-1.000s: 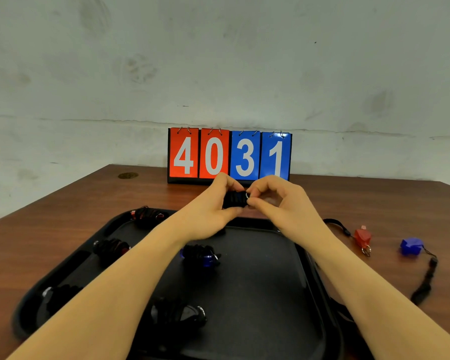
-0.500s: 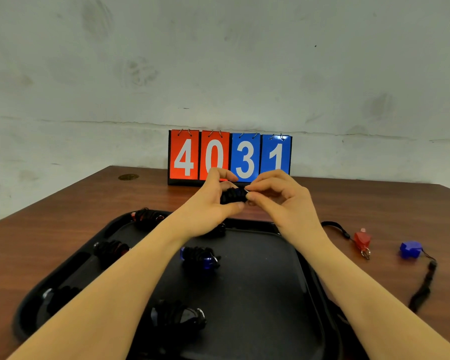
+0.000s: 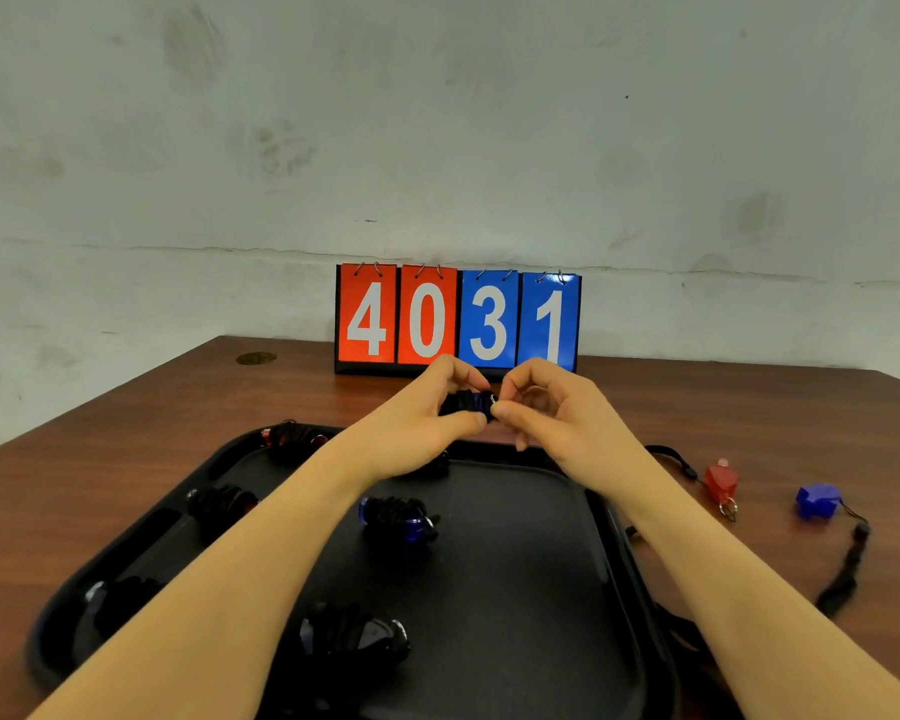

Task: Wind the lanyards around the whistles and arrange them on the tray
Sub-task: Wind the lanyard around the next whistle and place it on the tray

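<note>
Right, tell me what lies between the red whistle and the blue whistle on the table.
Head view: only bare wooden table between the red whistle and the blue whistle.

Whistle in hand (image 3: 467,404): dark body wound in black lanyard, held above far edge of tray (image 3: 515,563), pinched between left hand (image 3: 427,423) and right hand (image 3: 552,413). Tray: black, shallow, flat on the table. On it, wound whistles: one blue (image 3: 398,517) near centre, one (image 3: 354,636) at near centre, one (image 3: 120,600) near left, one (image 3: 222,501) mid left, one (image 3: 292,439) far left corner. Unwound, on the table right of tray: red whistle (image 3: 720,480) and blue whistle (image 3: 817,501), black lanyards loose
</note>
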